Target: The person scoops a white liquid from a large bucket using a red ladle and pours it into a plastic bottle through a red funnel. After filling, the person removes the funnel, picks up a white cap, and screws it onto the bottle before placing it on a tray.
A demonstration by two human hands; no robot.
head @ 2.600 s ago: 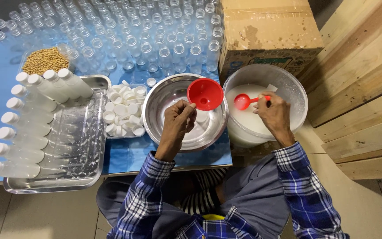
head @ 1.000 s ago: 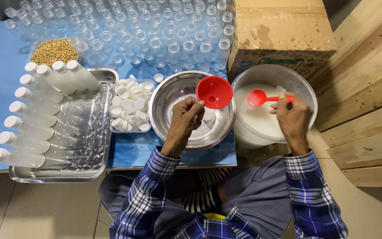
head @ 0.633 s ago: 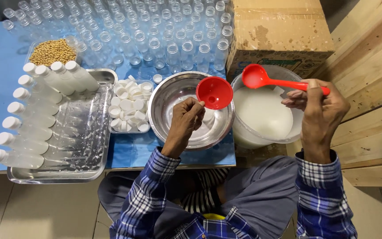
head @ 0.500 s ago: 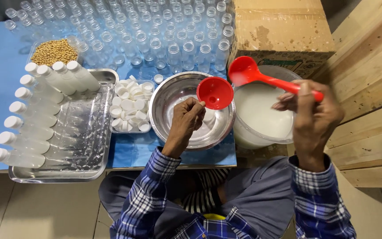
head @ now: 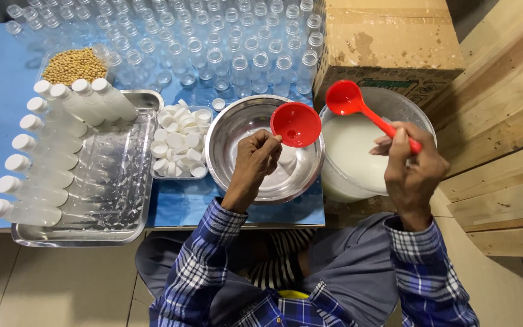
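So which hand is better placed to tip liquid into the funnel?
Right. The right hand holds the red ladle raised over the bucket, beside the funnel; the left hand is steadying the bottle under it.

Soybeans (head: 75, 65), white caps (head: 178, 142) (loose), cardboard box (head: 388, 42).

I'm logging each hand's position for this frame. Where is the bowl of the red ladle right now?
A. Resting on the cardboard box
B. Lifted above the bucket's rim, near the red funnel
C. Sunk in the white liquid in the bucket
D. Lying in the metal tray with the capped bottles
B: the right hand holds the red ladle raised over the far rim of the white bucket, close to the red funnel held by the left hand over the steel bowl.
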